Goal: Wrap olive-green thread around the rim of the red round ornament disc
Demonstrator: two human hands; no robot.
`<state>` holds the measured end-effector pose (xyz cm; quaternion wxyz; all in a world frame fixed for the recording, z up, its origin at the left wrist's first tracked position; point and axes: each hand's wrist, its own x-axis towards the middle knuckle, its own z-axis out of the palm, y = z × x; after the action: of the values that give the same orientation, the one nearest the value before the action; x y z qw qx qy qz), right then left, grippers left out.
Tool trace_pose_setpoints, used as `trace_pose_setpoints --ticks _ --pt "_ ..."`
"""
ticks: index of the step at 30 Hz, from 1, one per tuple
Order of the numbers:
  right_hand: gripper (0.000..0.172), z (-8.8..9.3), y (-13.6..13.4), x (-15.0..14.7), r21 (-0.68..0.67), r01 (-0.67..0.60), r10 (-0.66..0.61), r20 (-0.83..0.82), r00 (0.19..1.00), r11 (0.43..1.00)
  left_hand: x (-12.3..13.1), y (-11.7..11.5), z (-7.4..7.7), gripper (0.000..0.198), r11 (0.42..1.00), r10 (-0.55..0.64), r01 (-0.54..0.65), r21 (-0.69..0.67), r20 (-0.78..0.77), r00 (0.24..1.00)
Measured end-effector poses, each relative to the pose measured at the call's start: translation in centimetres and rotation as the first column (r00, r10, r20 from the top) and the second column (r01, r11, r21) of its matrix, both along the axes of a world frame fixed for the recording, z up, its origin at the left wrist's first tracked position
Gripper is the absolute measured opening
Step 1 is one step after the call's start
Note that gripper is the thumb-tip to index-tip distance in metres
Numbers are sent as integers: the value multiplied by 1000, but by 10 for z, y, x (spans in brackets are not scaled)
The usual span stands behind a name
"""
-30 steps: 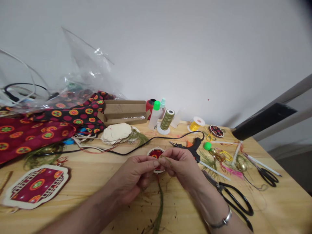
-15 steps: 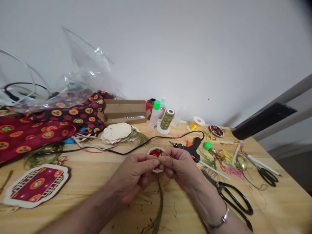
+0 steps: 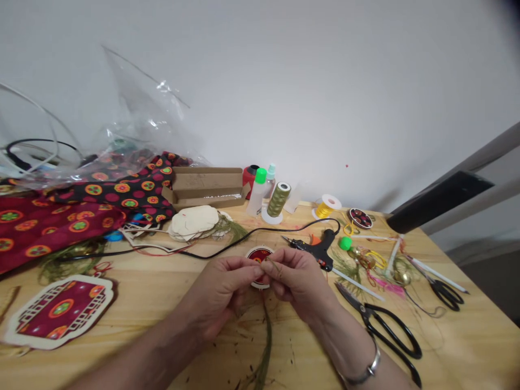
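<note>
On the wooden counter [image 3: 150, 292], olive thread [image 3: 274, 264] is pinched by left hand [image 3: 225, 281] and right hand [image 3: 299, 276], round disc [image 3: 258, 253] at twelve o'clock; the thread's loop has been drawn closer, apparently tightened.

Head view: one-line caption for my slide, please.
Right hand pinches olive thread beside the left hand, by a round red ornament; glue gun and large scissors nearby.

The left forearm [image 3: 150, 336] and right forearm [image 3: 341, 341] slant inward from below. The left hand [image 3: 225, 284] and right hand [image 3: 298, 279] nearly meet at the fingertips, each pressing thumb to index finger, other fingers curled, wrists well apart.
</note>
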<state>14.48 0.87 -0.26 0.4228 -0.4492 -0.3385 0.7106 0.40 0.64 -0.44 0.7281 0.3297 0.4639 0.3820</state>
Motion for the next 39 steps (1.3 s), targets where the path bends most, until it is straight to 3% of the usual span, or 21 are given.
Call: trace_pose_setpoints --ticks 5,9,16,26,30,34,36,39 --pt "23 0 1 -1 46 11 -14 64 998 999 0 1 0 9 999 21 -20 44 -24 999" --pt "25 2 2 2 140 -50 27 165 986 989 -2 1 2 9 998 51 -52 33 15 999" --pt "25 6 3 10 338 -166 -9 460 888 926 -2 5 3 6 995 97 -97 -2 66 993" --pt "25 8 -11 1 381 -303 34 574 818 874 1 5 2 4 979 206 -205 -24 129 970" --pt "28 4 -20 -2 422 -462 83 662 745 780 0 3 2 6 979 204 -201 -36 130 970" --pt "30 3 -26 -6 448 -609 27 792 610 654 -1 3 1 6 983 182 -181 -25 99 978" --pt "24 2 -27 -8 471 -690 -64 847 527 550 -1 3 0 7 984 175 -172 -36 110 978" --pt "17 1 -29 -11 517 -795 -228 855 465 317 0 4 -2 10 982 181 -169 -86 153 972"
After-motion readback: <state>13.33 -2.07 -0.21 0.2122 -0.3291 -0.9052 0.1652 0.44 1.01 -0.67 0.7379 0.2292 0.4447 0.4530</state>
